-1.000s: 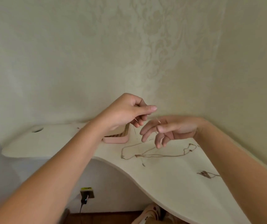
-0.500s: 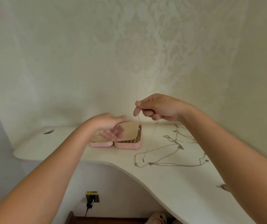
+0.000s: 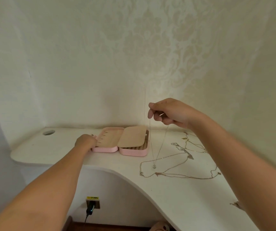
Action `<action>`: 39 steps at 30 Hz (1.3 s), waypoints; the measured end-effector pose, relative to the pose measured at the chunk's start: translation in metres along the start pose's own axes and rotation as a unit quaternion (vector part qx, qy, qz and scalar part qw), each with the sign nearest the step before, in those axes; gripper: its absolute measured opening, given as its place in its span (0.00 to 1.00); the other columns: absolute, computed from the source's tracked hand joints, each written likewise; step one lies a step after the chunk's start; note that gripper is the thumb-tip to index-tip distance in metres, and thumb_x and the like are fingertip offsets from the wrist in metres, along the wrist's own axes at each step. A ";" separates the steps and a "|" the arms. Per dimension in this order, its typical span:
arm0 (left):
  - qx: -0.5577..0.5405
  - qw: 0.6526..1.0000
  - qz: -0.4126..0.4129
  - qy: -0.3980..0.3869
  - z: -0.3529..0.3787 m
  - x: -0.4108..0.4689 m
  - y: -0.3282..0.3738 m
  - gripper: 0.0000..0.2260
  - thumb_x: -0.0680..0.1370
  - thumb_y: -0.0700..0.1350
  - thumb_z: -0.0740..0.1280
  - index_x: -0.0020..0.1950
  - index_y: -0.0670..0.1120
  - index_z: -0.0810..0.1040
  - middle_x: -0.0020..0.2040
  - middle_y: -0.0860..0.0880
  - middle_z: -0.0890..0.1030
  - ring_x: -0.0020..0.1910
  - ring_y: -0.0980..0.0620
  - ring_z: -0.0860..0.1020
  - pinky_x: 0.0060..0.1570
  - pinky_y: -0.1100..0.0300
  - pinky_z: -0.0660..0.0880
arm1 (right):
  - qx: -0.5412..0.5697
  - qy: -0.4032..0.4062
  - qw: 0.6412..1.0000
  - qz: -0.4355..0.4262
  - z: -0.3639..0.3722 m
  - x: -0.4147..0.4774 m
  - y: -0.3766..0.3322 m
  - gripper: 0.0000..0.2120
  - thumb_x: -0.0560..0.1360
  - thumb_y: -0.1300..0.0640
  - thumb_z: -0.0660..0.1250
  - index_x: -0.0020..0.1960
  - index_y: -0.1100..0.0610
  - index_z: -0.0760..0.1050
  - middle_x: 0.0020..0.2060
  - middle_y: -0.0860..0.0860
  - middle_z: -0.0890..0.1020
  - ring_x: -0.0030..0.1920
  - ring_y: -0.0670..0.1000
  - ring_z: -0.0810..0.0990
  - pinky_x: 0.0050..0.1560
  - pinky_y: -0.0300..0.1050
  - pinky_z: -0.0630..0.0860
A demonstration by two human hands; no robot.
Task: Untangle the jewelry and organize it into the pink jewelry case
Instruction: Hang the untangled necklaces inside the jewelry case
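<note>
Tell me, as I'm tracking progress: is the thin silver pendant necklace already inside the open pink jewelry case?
No, the thin silver necklace hangs from the right hand beside the pink jewelry case.

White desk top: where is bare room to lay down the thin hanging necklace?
Bare: between the round cable hole and the open pink jewelry case; also the front strip below the loose gold chains. Crowded: right of the case.

One wide-angle view from the person's head looks forward and slightly down onto the near white desk (image 3: 50, 152), facing the patterned wall (image 3: 84, 64) behind it.
</note>
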State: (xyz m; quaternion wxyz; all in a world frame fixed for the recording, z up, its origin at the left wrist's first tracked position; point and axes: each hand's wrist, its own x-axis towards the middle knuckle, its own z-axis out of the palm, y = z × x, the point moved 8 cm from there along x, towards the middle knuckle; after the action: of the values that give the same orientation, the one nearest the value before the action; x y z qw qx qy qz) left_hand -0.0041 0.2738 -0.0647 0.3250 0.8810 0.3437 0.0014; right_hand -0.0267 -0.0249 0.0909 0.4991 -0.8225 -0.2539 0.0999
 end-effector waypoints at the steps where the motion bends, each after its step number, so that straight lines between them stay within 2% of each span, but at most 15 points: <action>1: -0.004 1.000 0.006 0.008 0.001 0.001 0.003 0.12 0.79 0.39 0.61 0.61 0.38 0.77 0.48 0.41 0.81 0.41 0.46 0.79 0.37 0.58 0.73 | -0.001 0.000 1.000 0.002 -0.001 0.000 0.002 0.18 0.82 0.51 0.58 0.41 0.60 0.79 0.27 0.50 0.70 0.25 0.47 0.58 0.26 0.35 0.58; 3: -0.039 0.999 -0.007 0.013 0.004 0.002 0.009 0.13 0.80 0.37 0.59 0.63 0.38 0.75 0.55 0.39 0.80 0.48 0.43 0.80 0.43 0.56 0.78 | 0.005 0.001 1.000 0.005 -0.003 0.000 0.007 0.18 0.82 0.51 0.58 0.41 0.59 0.79 0.27 0.50 0.71 0.24 0.47 0.59 0.26 0.35 0.60; 4: -0.080 0.997 -0.025 0.005 0.009 0.005 0.010 0.13 0.80 0.36 0.59 0.62 0.36 0.75 0.54 0.37 0.80 0.46 0.41 0.79 0.34 0.55 0.79 | 0.013 0.004 1.000 0.004 -0.004 0.000 0.009 0.18 0.82 0.51 0.57 0.42 0.59 0.79 0.27 0.50 0.71 0.24 0.47 0.59 0.27 0.34 0.60; 6: -0.154 0.987 -0.044 -0.015 0.016 0.001 0.009 0.11 0.80 0.33 0.58 0.60 0.34 0.74 0.50 0.34 0.79 0.44 0.37 0.79 0.13 0.58 0.70 | 0.036 0.019 0.999 -0.004 -0.008 -0.002 0.013 0.17 0.82 0.52 0.57 0.44 0.59 0.79 0.28 0.50 0.72 0.24 0.46 0.60 0.28 0.35 0.60; 7: -0.192 0.981 -0.038 -0.011 0.015 -0.001 0.010 0.11 0.81 0.34 0.58 0.61 0.34 0.74 0.52 0.34 0.79 0.49 0.36 0.79 0.10 0.62 0.66 | 0.048 0.031 0.998 -0.011 -0.011 -0.003 0.013 0.16 0.82 0.54 0.56 0.46 0.59 0.80 0.29 0.50 0.73 0.23 0.46 0.60 0.28 0.35 0.60; 9: -0.315 0.949 -0.021 0.014 0.010 -0.003 0.019 0.12 0.81 0.35 0.59 0.62 0.32 0.73 0.57 0.35 0.78 0.56 0.36 0.78 0.21 0.65 0.74 | 0.070 0.058 0.995 -0.029 -0.020 -0.008 0.010 0.15 0.83 0.56 0.56 0.48 0.59 0.80 0.30 0.50 0.75 0.23 0.45 0.61 0.27 0.35 0.60; 11: -0.371 0.928 0.040 0.027 -0.004 -0.007 0.034 0.12 0.81 0.35 0.57 0.62 0.32 0.73 0.57 0.35 0.79 0.50 0.37 0.80 0.32 0.58 0.80 | 0.082 0.081 0.992 -0.049 -0.031 -0.015 0.002 0.14 0.82 0.58 0.55 0.48 0.59 0.79 0.32 0.50 0.78 0.23 0.45 0.61 0.26 0.35 0.60; 13: -0.439 0.896 0.066 0.029 -0.022 -0.011 0.046 0.12 0.81 0.36 0.56 0.59 0.33 0.74 0.53 0.35 0.79 0.43 0.38 0.80 0.26 0.54 0.79 | 0.088 0.101 0.988 -0.072 -0.043 -0.024 -0.010 0.14 0.82 0.58 0.55 0.49 0.59 0.79 0.38 0.51 0.82 0.23 0.45 0.62 0.25 0.34 0.61; 16: -0.481 0.868 0.121 0.028 -0.055 -0.033 0.080 0.11 0.82 0.39 0.55 0.57 0.36 0.74 0.49 0.37 0.79 0.36 0.44 0.78 0.21 0.59 0.77 | 0.073 0.151 0.980 -0.109 -0.063 -0.041 -0.032 0.14 0.82 0.57 0.55 0.50 0.58 0.80 0.48 0.50 0.85 0.24 0.45 0.63 0.26 0.33 0.63; 22: -0.418 0.869 0.251 -0.089 -0.057 -0.118 0.157 0.11 0.83 0.45 0.55 0.49 0.42 0.74 0.38 0.45 0.77 0.34 0.49 0.77 0.24 0.58 0.76 | 0.013 0.262 0.956 -0.131 -0.102 -0.101 -0.072 0.15 0.82 0.56 0.57 0.48 0.56 0.81 0.49 0.45 0.85 0.22 0.44 0.59 0.25 0.32 0.61; 26: -0.347 0.869 0.308 -0.172 -0.012 -0.180 0.181 0.12 0.82 0.48 0.58 0.44 0.46 0.76 0.33 0.47 0.74 0.27 0.52 0.74 0.23 0.65 0.71 | -0.052 0.215 0.969 -0.107 -0.100 -0.137 -0.079 0.14 0.82 0.56 0.58 0.45 0.57 0.80 0.45 0.48 0.86 0.22 0.45 0.58 0.22 0.32 0.59; 29: -0.325 0.851 0.332 -0.245 0.030 -0.218 0.188 0.12 0.82 0.49 0.59 0.52 0.43 0.78 0.35 0.46 0.75 0.28 0.51 0.74 0.24 0.65 0.71 | -0.103 0.172 0.977 -0.069 -0.085 -0.158 -0.059 0.14 0.82 0.57 0.58 0.44 0.58 0.79 0.43 0.48 0.86 0.21 0.43 0.59 0.22 0.31 0.59; 31: -0.317 0.842 0.333 -0.281 0.056 -0.237 0.187 0.14 0.82 0.49 0.59 0.52 0.41 0.79 0.31 0.47 0.75 0.24 0.53 0.74 0.21 0.66 0.69 | -0.138 0.158 0.977 -0.029 -0.077 -0.167 -0.034 0.14 0.82 0.57 0.57 0.44 0.60 0.79 0.43 0.49 0.85 0.20 0.42 0.62 0.23 0.30 0.60; 33: -0.317 0.844 0.318 -0.295 0.077 -0.247 0.183 0.15 0.82 0.49 0.60 0.46 0.40 0.78 0.26 0.50 0.74 0.21 0.55 0.73 0.21 0.68 0.67 | -0.169 0.152 0.974 0.018 -0.076 -0.170 -0.006 0.14 0.82 0.58 0.57 0.41 0.58 0.77 0.45 0.51 0.85 0.19 0.42 0.63 0.22 0.31 0.60; 39: -0.316 0.856 0.283 -0.294 0.116 -0.248 0.165 0.17 0.80 0.51 0.63 0.37 0.42 0.77 0.30 0.48 0.75 0.23 0.54 0.74 0.22 0.67 0.68 | -0.190 0.132 0.965 0.127 -0.063 -0.182 0.058 0.13 0.82 0.61 0.55 0.43 0.62 0.75 0.40 0.52 0.81 0.20 0.36 0.70 0.25 0.27 0.65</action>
State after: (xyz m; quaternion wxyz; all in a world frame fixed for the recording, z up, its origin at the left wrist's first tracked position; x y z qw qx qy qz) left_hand -0.0679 -0.0344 -0.0067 0.6574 0.7496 -0.0512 -0.0571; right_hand -0.1370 -0.1896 0.0541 0.3459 -0.9336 -0.0935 0.0025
